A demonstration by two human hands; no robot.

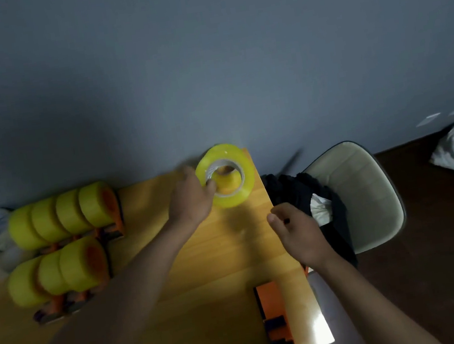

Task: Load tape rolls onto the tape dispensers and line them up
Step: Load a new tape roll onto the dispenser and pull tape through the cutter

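Loaded dispensers point(64, 244) at frame left; chair point(360, 196) at right. Left hand point(191, 197) grips yellow tape roll point(224, 175), frame centre; right hand point(298, 231) loosely curled, holding nothing.

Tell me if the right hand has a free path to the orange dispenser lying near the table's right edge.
Probably yes. The right hand holds nothing and hovers just beyond the empty dispenser, with only bare table between them. The left hand is off holding the tape roll.
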